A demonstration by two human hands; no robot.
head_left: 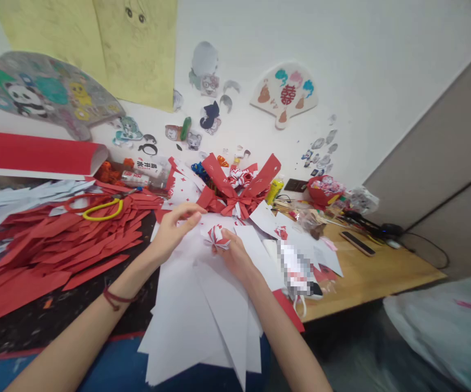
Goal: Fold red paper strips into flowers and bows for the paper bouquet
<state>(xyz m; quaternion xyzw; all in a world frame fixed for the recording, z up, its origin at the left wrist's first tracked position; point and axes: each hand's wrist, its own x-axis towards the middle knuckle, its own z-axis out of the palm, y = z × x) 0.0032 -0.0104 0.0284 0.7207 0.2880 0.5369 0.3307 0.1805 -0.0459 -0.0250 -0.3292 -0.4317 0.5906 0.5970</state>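
Note:
A small red-and-white folded paper flower (pixel 216 237) is pinched in the fingers of my right hand (pixel 235 256), above white paper sheets (pixel 194 321). To its left, my left hand (pixel 177 231) hovers with fingers apart and slightly curled, holding nothing that I can see. Just beyond both hands stands a larger red-and-white folded paper piece (pixel 239 201) with upright pointed strips. Long red paper strips (pixel 84 245) lie heaped to the left, with scissors (pixel 103 209) with yellow and red handles on top.
White paper strips (pixel 23 201) and a rolled red sheet (pixel 35 155) lie at far left. Clear bottles (pixel 149 174) stand by the wall. On the wooden table (pixel 402 272) at right are a phone (pixel 358 243), a yellow bottle (pixel 275 189) and a red bag (pixel 325 189).

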